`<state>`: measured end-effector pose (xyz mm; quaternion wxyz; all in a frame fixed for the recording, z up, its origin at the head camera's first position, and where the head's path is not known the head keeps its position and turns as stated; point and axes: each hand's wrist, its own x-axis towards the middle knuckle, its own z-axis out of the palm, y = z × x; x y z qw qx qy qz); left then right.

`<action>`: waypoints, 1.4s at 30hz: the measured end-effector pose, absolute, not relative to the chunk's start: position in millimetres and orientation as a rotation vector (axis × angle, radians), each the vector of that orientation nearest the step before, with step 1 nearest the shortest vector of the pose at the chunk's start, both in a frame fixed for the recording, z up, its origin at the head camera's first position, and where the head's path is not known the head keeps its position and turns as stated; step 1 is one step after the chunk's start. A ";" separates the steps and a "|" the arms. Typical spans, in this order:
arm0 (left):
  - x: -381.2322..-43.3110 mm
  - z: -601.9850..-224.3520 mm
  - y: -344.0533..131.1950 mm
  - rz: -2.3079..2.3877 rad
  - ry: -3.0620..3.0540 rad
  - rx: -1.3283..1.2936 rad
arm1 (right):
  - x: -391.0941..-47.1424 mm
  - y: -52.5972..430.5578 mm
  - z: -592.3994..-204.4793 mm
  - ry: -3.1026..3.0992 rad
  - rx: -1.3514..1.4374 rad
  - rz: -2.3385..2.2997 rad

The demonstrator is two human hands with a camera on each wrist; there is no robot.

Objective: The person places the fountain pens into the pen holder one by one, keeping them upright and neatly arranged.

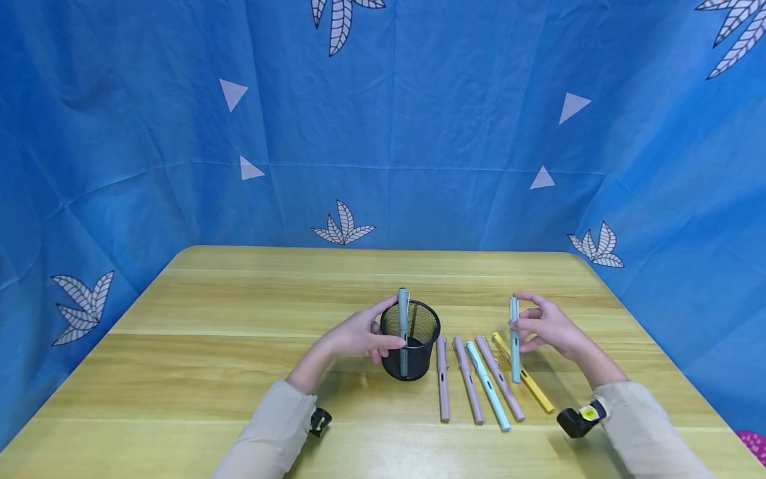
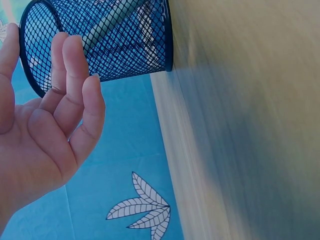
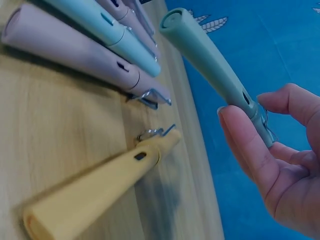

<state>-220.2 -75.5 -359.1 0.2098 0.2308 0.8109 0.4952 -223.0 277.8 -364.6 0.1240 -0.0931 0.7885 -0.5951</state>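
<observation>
My left hand [image 1: 365, 334] is at the left side of a black mesh pen holder [image 1: 423, 359], its thumb and index finger spread at the rim. In the left wrist view the other fingers [image 2: 75, 75] lie loosely extended beside the mesh. A grey-blue capped pen [image 1: 403, 313] stands clip up in the holder, close to the thumb tip. My right hand [image 1: 547, 326] pinches a pale blue-green pen [image 1: 515, 359] near its clip end, its other end pointing down; in the right wrist view this pen [image 3: 207, 60] is raised off the table. Below it lies a yellow pen [image 1: 535, 389].
Between the holder and the yellow pen lie several pens side by side: mauve pens [image 1: 443, 392] and a light blue pen [image 1: 493, 389]. They rest on a wooden table [image 1: 209, 332], with a blue patterned cloth [image 1: 419, 120] hanging behind it.
</observation>
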 end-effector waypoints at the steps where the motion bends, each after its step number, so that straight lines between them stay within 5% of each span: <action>1: -220.2 -359.2 -75.4 1.378 2.255 0.644 | -223.2 277.1 -364.5 2.294 -0.279 -1.745; 42: -220.6 -360.1 -74.7 1.378 2.258 0.636 | -230.8 244.8 -353.3 2.173 -0.488 -1.961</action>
